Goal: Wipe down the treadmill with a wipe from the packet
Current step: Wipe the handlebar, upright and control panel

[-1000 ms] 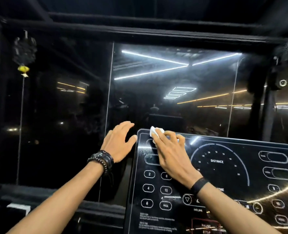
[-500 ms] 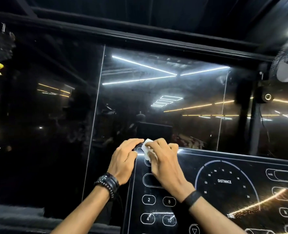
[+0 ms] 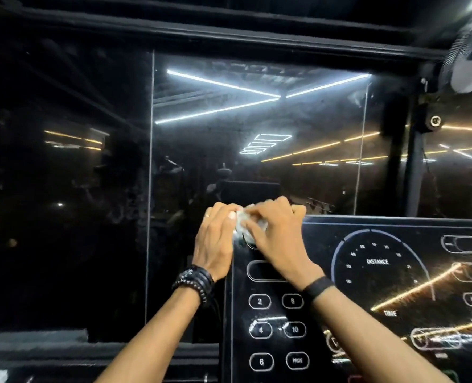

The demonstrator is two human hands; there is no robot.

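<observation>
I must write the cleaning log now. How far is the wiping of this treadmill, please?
Done: a wipe is already out and in use. In hand: both the left hand and the right hand hold it at the top left corner of the treadmill console. Left: the console still shows smears around buttons 4 and 10, and its right side looks unreached.

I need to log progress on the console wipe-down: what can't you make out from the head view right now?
- Wipe: mostly covered by both hands; its fold and condition are unclear.
- Left hand and right hand: fingertips motion-blurred, so each grip is uncertain.
- Treadmill console: right and bottom parts run off the frame; light glare masks the buttons at right.
- Wipe packet: not in view.
</observation>
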